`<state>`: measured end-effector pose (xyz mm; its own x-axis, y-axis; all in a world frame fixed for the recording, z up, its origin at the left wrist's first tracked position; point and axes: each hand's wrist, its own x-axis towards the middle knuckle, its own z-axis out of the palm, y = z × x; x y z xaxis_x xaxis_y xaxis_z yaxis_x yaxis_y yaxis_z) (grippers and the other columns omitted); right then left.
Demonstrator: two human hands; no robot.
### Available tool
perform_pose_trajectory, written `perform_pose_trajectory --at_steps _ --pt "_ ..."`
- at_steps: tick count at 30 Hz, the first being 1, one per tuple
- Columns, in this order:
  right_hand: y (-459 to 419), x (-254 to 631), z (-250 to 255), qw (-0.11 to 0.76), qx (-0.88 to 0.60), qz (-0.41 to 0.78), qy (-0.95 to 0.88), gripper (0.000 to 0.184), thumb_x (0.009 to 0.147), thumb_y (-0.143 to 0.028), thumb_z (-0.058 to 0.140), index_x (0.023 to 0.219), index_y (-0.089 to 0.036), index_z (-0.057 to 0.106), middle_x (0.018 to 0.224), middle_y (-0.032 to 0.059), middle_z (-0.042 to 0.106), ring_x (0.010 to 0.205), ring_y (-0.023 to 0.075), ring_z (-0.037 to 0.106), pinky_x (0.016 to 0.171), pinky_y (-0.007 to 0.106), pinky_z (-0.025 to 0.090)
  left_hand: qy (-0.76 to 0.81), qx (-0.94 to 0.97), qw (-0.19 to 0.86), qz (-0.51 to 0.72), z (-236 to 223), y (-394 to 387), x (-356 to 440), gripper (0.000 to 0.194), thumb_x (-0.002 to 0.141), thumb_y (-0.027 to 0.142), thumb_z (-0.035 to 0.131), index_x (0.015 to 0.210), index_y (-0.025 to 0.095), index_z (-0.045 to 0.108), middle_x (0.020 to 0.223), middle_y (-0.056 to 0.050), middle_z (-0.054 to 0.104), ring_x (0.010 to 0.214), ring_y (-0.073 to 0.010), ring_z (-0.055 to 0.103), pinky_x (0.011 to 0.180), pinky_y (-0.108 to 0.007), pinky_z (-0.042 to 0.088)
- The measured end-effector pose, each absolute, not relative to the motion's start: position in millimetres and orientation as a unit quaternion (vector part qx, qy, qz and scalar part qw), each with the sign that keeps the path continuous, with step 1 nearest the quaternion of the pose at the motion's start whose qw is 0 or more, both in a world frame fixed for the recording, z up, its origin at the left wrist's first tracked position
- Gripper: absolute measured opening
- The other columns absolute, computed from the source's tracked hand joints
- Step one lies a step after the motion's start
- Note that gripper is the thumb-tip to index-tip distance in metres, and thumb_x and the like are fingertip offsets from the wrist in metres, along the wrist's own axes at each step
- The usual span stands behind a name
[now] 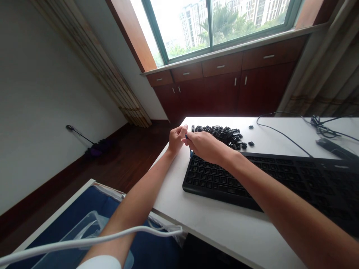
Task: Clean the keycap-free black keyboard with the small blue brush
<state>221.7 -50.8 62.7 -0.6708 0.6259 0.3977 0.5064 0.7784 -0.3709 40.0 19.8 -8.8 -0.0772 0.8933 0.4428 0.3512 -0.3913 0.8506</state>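
Note:
My left hand (176, 140) is closed, fingers pinched, over the far left corner of the table. What it pinches, if anything, is hidden. Right beside it, my right hand (204, 145) is closed round a small blue object (186, 136), mostly covered by the fingers. More blue shows just below that hand, by the keyboard's corner. Under my right forearm lies a black keyboard (206, 188) with its keycaps off and square sockets bare. Just behind my right hand is a heap of loose black keycaps (224, 135).
A few stray keycaps (251, 144) lie right of the heap on the white table (179, 209). A black cable (291, 138) runs from the keyboard to a coil at the right. A white cord (70, 243) crosses over a blue zippered bag (103, 198) at lower left.

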Motion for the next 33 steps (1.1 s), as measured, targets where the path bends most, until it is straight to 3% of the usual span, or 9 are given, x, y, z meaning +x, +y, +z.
perform_pose_trajectory --at_steps 10,20,24,27,29,33 --pt "-57 220 71 0.215 -0.327 0.09 -0.916 0.036 0.103 -0.03 0.031 0.103 -0.008 0.059 0.091 0.0151 0.068 0.076 0.021 0.065 0.063 0.031 0.036 0.487 0.639 0.287 0.521 -9 16 40 0.049 0.09 0.049 0.053 0.057 0.018 0.036 0.053 0.003 0.034 0.051 -0.0069 0.031 0.048 -0.026 0.025" --pt "-52 222 68 0.215 -0.311 0.051 -0.924 0.032 0.103 -0.028 0.034 0.098 -0.009 0.059 0.084 0.012 0.067 0.073 0.0189 0.064 0.062 0.03 0.036 0.486 0.645 0.284 0.517 -10 15 40 0.051 0.089 0.052 0.053 0.057 0.017 0.034 0.053 0.004 0.03 0.052 -0.0063 0.028 0.049 -0.024 0.021" --pt "-52 218 67 0.211 -0.279 0.018 -0.937 0.021 0.098 -0.015 0.04 0.108 -0.007 0.057 0.094 0.0132 0.066 0.08 0.0188 0.064 0.066 0.029 0.041 0.488 0.643 0.304 0.506 -10 15 41 0.053 0.088 0.055 0.054 0.059 0.017 0.032 0.056 0.004 0.029 0.054 -0.0065 0.028 0.05 -0.024 0.02" --pt "-54 217 69 0.207 -0.246 -0.022 -0.946 0.025 0.093 -0.006 0.04 0.11 -0.005 0.058 0.104 0.0158 0.065 0.092 0.021 0.063 0.077 0.032 0.044 0.481 0.638 0.316 0.511 -11 16 41 0.053 0.087 0.054 0.056 0.06 0.017 0.031 0.057 0.004 0.029 0.055 -0.0068 0.027 0.051 -0.024 0.02" --pt "-57 217 72 0.214 -0.25 -0.008 -0.944 0.025 0.096 -0.011 0.038 0.108 -0.005 0.06 0.105 0.0163 0.064 0.093 0.0211 0.062 0.079 0.032 0.044 0.48 0.639 0.309 0.516 -12 17 41 0.052 0.087 0.053 0.056 0.059 0.017 0.031 0.057 0.003 0.028 0.055 -0.0069 0.026 0.051 -0.024 0.02" --pt "-63 219 80 0.186 -0.297 0.145 -0.925 0.038 0.103 -0.03 0.031 0.101 -0.012 0.064 0.089 0.0105 0.067 0.074 0.0159 0.062 0.066 0.028 0.043 0.494 0.642 0.289 0.511 -12 16 41 0.05 0.089 0.053 0.054 0.06 0.017 0.036 0.055 0.003 0.033 0.054 -0.0076 0.031 0.05 -0.025 0.023"
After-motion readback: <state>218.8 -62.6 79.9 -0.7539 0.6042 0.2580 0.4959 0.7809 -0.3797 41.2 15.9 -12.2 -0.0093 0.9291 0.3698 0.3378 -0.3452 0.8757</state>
